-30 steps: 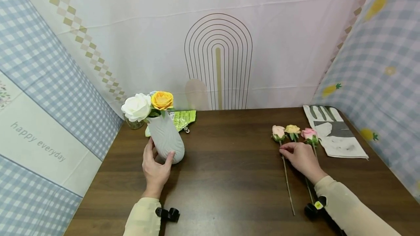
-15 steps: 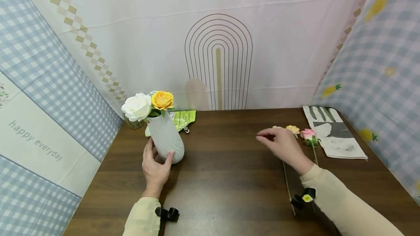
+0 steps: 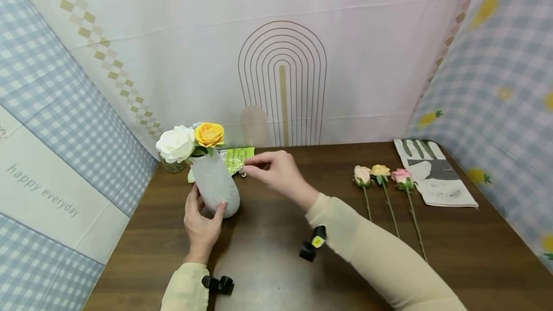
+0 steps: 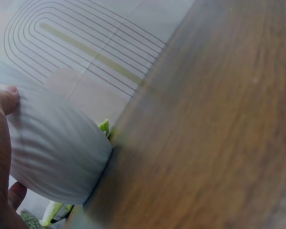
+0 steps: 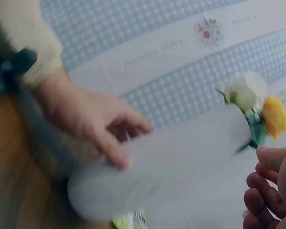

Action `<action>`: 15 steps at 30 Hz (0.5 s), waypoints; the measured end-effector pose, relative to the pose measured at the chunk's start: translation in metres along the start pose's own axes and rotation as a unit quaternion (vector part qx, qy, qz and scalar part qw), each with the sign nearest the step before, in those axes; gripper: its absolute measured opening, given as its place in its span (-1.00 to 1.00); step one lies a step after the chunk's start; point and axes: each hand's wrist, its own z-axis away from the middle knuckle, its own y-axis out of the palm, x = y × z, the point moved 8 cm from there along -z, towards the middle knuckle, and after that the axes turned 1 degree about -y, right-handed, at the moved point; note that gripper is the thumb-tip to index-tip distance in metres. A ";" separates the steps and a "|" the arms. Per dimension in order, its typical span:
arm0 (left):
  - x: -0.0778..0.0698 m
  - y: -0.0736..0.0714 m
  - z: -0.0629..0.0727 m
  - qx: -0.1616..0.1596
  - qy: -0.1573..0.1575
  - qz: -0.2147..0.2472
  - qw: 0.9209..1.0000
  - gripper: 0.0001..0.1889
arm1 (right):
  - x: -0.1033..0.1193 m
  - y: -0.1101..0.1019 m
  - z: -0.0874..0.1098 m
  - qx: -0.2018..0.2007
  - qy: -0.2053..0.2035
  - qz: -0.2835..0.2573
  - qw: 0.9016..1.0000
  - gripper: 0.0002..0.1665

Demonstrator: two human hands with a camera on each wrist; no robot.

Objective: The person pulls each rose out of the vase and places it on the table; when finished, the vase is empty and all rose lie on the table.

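A grey ribbed vase (image 3: 216,184) leans on the left of the table, with a white rose (image 3: 176,144), a yellow rose (image 3: 209,134) and a partly hidden bluish flower in its mouth. My left hand (image 3: 201,227) grips its lower body, thumb on the near side. To the vase's right, my right hand (image 3: 278,172) hovers with thumb and forefinger pointing at it; I see nothing between them. In the right wrist view, those fingers (image 5: 271,191) are loosely bent near the yellow rose. A pale pink rose (image 3: 362,175), a small yellow rose (image 3: 380,173) and a pink rose (image 3: 402,177) lie at right.
Behind the vase lies a green packet (image 3: 237,158), and a glass jar (image 3: 173,166) is partly hidden there. A folded printed cloth (image 3: 436,174) rests at the table's back right. Patterned fabric surrounds the brown wooden table (image 3: 276,244).
My right hand has left the pale pink rose's stem and swung left to beside the vase. That rose stays on the table. My left hand keeps its grip on the vase.
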 end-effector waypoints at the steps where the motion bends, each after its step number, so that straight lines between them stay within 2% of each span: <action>1: 0.000 0.000 0.000 -0.002 -0.001 0.000 1.000 -0.08 | 0.005 0.007 -0.004 0.001 -0.004 -0.013 1.000 -0.79; 7: 0.001 0.000 0.000 0.002 -0.002 0.000 1.000 -0.08 | 0.021 0.035 -0.023 -0.007 0.011 -0.073 0.997 -0.72; 15: 0.001 0.001 0.002 0.006 -0.010 -0.005 1.000 -0.09 | 0.030 0.047 -0.039 -0.044 0.017 -0.098 0.994 -0.80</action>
